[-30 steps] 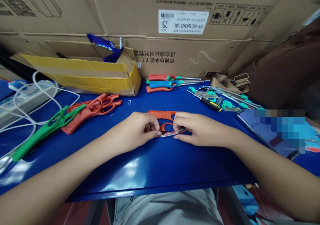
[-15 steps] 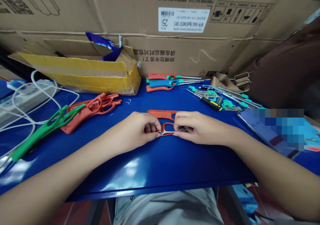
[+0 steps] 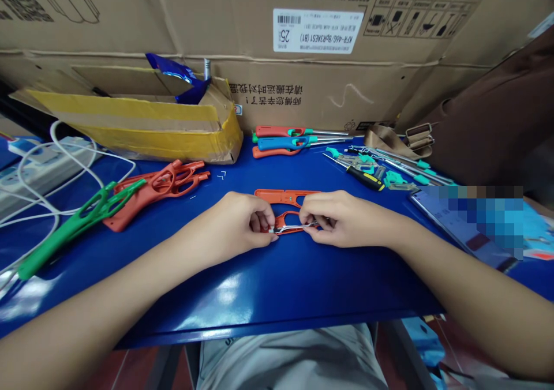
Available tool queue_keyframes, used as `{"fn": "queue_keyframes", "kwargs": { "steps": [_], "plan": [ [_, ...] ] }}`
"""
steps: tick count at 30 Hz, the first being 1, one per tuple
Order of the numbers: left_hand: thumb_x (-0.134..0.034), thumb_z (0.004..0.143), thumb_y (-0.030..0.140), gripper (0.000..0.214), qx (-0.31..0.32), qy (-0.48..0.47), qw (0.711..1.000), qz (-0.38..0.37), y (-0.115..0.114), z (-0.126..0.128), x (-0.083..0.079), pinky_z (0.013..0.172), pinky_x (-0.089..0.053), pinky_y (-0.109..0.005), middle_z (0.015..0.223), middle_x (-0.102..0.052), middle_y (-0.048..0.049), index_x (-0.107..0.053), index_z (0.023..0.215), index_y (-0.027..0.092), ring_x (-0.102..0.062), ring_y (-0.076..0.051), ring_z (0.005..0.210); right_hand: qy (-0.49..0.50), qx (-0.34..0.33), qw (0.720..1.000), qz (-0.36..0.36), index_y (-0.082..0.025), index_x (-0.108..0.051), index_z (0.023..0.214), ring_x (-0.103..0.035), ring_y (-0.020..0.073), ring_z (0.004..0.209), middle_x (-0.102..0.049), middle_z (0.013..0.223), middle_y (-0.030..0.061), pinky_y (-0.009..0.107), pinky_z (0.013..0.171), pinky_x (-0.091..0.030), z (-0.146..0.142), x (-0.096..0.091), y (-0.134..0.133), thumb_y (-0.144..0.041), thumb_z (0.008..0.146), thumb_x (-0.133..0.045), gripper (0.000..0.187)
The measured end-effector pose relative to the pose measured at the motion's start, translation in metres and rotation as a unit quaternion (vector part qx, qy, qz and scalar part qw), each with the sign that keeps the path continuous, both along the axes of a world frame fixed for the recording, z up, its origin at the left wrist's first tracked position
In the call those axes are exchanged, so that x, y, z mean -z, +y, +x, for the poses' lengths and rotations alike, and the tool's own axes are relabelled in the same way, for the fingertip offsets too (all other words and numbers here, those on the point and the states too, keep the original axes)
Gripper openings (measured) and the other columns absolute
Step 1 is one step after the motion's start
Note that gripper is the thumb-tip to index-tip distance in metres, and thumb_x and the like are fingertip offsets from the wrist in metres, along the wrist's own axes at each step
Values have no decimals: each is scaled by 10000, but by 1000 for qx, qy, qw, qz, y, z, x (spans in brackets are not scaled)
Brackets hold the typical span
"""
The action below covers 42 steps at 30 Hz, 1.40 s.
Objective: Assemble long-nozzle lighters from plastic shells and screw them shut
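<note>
An orange plastic lighter shell (image 3: 283,197) lies flat on the blue table (image 3: 277,286) in front of me. My left hand (image 3: 240,222) is closed, its fingertips pinching the left end of a thin metal wire piece (image 3: 292,227) over the shell's handle loop. My right hand (image 3: 341,217) is closed too, pinching the right end of the same wire piece against the shell. Both hands rest on the table.
Orange shell halves (image 3: 162,185) and green shell halves (image 3: 73,225) lie to the left, beside white cables and a power strip (image 3: 38,168). A taped cardboard box (image 3: 142,122) stands behind. Finished lighters (image 3: 289,139), a screwdriver (image 3: 361,176), small teal parts and a phone (image 3: 459,222) are on the right.
Hardly any motion: both hands stay on the orange shell, the fingers shifting slightly as they work the wire piece. The camera has tilted a little.
</note>
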<state>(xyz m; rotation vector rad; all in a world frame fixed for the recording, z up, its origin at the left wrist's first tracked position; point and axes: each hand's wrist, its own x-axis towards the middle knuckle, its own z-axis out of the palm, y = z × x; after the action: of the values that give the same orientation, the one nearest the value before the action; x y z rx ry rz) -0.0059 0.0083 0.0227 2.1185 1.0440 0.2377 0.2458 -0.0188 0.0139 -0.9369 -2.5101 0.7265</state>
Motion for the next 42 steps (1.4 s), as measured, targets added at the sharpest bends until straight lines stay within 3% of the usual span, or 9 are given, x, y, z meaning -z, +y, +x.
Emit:
{"fn": "queue_keyframes", "kwargs": {
  "steps": [7, 19, 28, 33, 35, 42],
  "plan": [
    [-778, 787, 183, 37, -12, 28, 999, 32, 0, 1, 2, 563, -448, -187, 671, -704, 37, -742, 778, 178, -599, -92, 572, -10, -8, 999, -52, -167, -667, 893, -475, 74, 629, -560, 824, -26, 207, 620, -395, 2, -2, 2, -96, 869, -665, 75],
    [-774, 801, 217, 35, -8, 47, 993, 104, -6, 1, 2, 587, -436, -209, 696, -717, 41, -748, 790, 198, -624, -103, 603, -22, 20, 998, -56, -171, -622, 930, -448, 70, 603, -563, 795, -43, 213, 612, -372, -2, -4, -1, -94, 881, -658, 98],
    [-740, 833, 275, 52, -7, 56, 994, 99, -8, -2, 3, 618, -450, -229, 751, -742, 42, -756, 814, 229, -651, -120, 639, -16, -1, 998, -68, -161, -683, 887, -529, 103, 717, -632, 869, 6, 234, 671, -400, 0, -5, 3, -107, 950, -605, 114],
    [-709, 872, 286, 87, 5, 69, 995, 76, -7, -1, 3, 683, -470, -245, 832, -768, 26, -778, 843, 242, -693, -140, 731, -33, -5, 997, -68, -160, -675, 900, -476, 83, 643, -578, 843, -20, 235, 651, -389, -1, -8, 1, -153, 901, -697, 23],
    [-707, 875, 297, 95, 4, 69, 995, 68, -7, -1, 2, 686, -473, -250, 831, -768, 23, -776, 847, 239, -695, -144, 735, -40, -4, 997, -66, -161, -672, 911, -455, 75, 622, -572, 858, -24, 238, 652, -384, -1, -9, 0, -179, 884, -736, 72],
    [-685, 882, 332, 137, -16, 37, 999, 33, -6, 0, -5, 665, -476, -236, 801, -766, 30, -761, 848, 224, -691, -138, 713, -44, 7, 998, -49, -172, -641, 907, -471, 96, 664, -589, 863, -15, 243, 656, -363, -1, -5, 2, -180, 902, -713, 72]
  ]
}}
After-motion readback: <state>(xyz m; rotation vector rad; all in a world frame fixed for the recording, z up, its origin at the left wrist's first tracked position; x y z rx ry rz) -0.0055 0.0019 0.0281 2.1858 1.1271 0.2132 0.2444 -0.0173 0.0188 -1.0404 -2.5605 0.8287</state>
